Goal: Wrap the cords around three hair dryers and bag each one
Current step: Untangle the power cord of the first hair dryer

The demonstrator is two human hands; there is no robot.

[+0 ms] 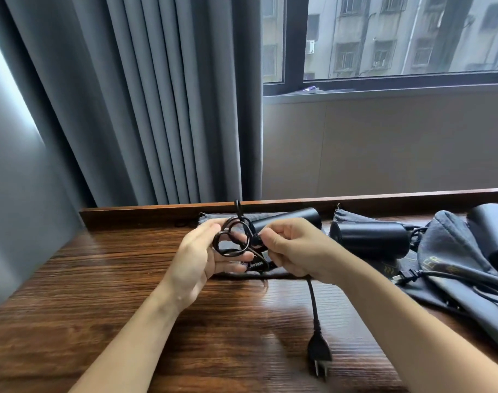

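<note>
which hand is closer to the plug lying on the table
Right. The right hand holds the cord directly above the plug; the left hand is farther left.

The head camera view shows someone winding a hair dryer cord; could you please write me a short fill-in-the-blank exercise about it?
1. The right hand pinches the cord, and the left hand holds its ____.
2. The plug at the end of the cord has ____ flat metal prongs.
3. The held hair dryer is ____ in colour.
4. The table is made of ____.

Missing words: loops; two; black; wood
</note>
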